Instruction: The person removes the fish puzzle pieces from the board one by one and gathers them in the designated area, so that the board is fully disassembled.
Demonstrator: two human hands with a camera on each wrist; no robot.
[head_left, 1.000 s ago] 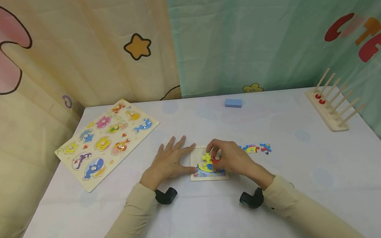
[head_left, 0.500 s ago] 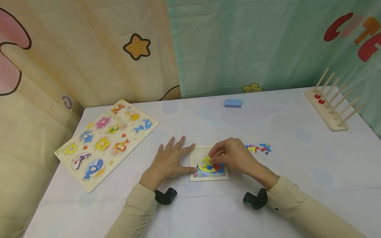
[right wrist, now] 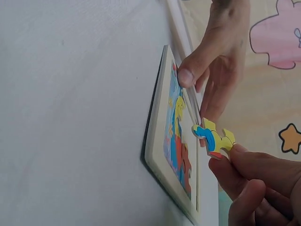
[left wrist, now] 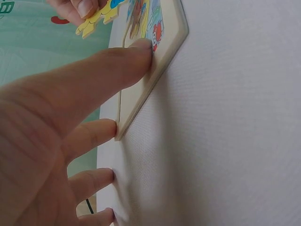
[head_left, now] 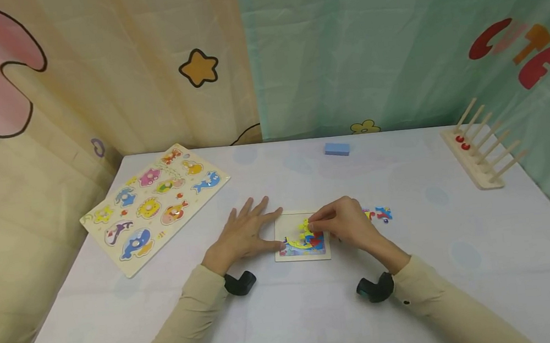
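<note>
A small wooden tray puzzle (head_left: 303, 257) lies in front of me, its lower part filled with colourful jigsaw pieces and its upper part showing bare wood. My left hand (head_left: 243, 234) rests at its left side with fingers spread; in the left wrist view the thumb (left wrist: 136, 59) presses on the tray's border and a finger touches the corner. Between thumb and forefinger, my right hand (head_left: 347, 222) pinches a yellow and blue jigsaw piece (right wrist: 214, 139). That piece is tilted and held just above the tray, apart from the laid pieces in the right wrist view.
Loose jigsaw pieces (head_left: 383, 213) lie right of the tray, partly behind my right hand. A large knobbed animal puzzle (head_left: 156, 202) lies back left. A blue block (head_left: 337, 149) sits at the back. A wooden peg stand (head_left: 478, 165) with red beads stands at the right.
My right hand has shifted a little to the right over the tray, the yellow piece moving with it. More of the laid red piece now shows. My left hand has stayed still.
</note>
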